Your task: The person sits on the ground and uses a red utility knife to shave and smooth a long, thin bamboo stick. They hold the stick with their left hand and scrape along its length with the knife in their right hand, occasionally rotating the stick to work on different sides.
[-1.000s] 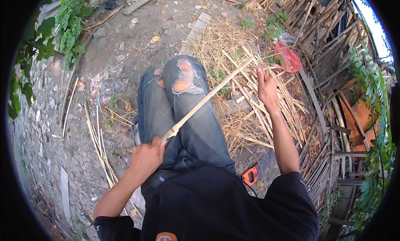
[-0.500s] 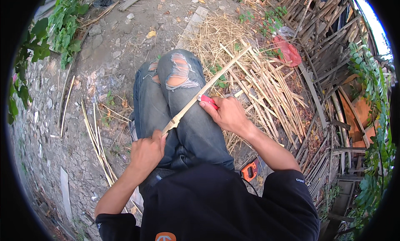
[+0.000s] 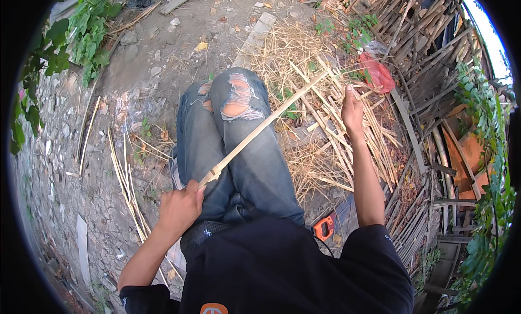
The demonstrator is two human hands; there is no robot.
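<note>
Bare, stony ground (image 3: pixel 135 70) spreads under the seated person, its left side littered with pebbles and its right edge shut in by stacked wood (image 3: pixel 429 37); a long pale strip (image 3: pixel 266 125), likely bamboo, slants over the lap of the torn jeans (image 3: pixel 203 143), its near end by the left thigh and its far end out past the right knee, above the straw-like shavings (image 3: pixel 282 48); the left hand (image 3: pixel 182 208) is closed round the near end, just below a knobbly joint, probably so that the free length points away from the body; whether the strip rests on the thighs I cannot tell; the right hand (image 3: pixel 351 110) is raised just right of the far tip, apart from it, thumb up, the other fingers mostly hidden, so whether it grips anything cannot be told; cut strips (image 3: pixel 374 146) lie heaped toward the ground's right edge, perhaps for easy reach; a saw (image 3: pixel 324 227) with an orange handle lies beside the right hip, seemingly set aside; slender strips (image 3: pixel 125 184) lie left of the legs
</note>
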